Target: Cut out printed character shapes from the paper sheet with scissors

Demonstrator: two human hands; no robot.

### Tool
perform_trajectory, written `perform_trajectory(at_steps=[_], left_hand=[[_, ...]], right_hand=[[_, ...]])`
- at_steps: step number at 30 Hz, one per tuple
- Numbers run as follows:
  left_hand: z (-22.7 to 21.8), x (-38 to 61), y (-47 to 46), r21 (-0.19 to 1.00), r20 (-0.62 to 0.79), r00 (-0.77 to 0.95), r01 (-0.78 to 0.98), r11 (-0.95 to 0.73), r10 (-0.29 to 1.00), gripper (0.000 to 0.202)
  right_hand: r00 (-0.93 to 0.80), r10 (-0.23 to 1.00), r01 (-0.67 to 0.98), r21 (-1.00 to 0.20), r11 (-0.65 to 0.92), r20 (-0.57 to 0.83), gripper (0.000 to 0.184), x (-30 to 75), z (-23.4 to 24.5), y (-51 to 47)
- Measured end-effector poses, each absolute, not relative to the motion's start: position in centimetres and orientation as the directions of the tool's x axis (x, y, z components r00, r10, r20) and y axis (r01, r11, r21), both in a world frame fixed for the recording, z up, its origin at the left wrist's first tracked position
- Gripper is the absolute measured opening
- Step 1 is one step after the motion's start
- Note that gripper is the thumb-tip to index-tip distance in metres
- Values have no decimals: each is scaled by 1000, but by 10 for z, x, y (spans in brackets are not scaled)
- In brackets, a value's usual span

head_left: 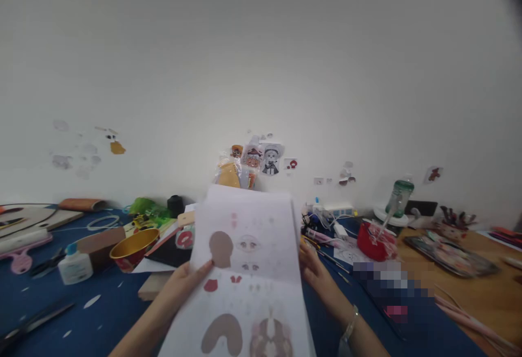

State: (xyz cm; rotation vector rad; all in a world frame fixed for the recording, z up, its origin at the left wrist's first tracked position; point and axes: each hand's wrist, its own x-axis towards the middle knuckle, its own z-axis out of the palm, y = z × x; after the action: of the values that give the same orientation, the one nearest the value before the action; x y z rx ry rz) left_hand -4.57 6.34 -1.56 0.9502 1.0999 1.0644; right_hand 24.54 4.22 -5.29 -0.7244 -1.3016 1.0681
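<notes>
A stack of white printed sheets point(261, 221) stands raised in front of me, bearing brown, red and pale doll-like parts such as eyes, a head shape and hair shapes. My left hand point(190, 281) grips the left edge, its thumb lying on the front and its other fingers hidden behind. At the right edge, my right hand point(316, 270) holds the paper with bent fingers that partly go behind it. A bracelet circles the right wrist.
Scissors point(36, 321), a glue bottle point(75, 264) and a yellow bowl point(135, 247) are on the left of the blue table. To the right stand a red container point(373, 241), a green-tinted bottle point(399, 199) and a cluttered tray point(448, 253). Paper cutouts point(271, 158) hang on the wall.
</notes>
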Motion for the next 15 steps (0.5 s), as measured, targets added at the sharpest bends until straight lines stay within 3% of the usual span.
perform_trajectory(at_steps=[3, 5, 8, 11, 15], left_hand=[[-30, -33, 65, 967, -188, 123, -151, 206, 974, 47], [-36, -27, 63, 973, -166, 114, -141, 182, 979, 48], [-36, -22, 58, 970, -137, 130, -184, 159, 982, 48], [-34, -19, 56, 955, -141, 148, -240, 173, 979, 54], [-36, -17, 56, 945, -192, 172, -233, 229, 966, 43]], right_hand=[[92, 947, -178, -931, 319, 307, 48, 236, -56, 42], [206, 941, -190, -933, 306, 267, 47, 234, -56, 42], [202, 936, -202, -923, 328, 289, 44, 235, -52, 43], [209, 927, -109, -935, 338, 311, 39, 235, -49, 42], [224, 932, -14, -955, 296, 286, 32, 238, -50, 39]])
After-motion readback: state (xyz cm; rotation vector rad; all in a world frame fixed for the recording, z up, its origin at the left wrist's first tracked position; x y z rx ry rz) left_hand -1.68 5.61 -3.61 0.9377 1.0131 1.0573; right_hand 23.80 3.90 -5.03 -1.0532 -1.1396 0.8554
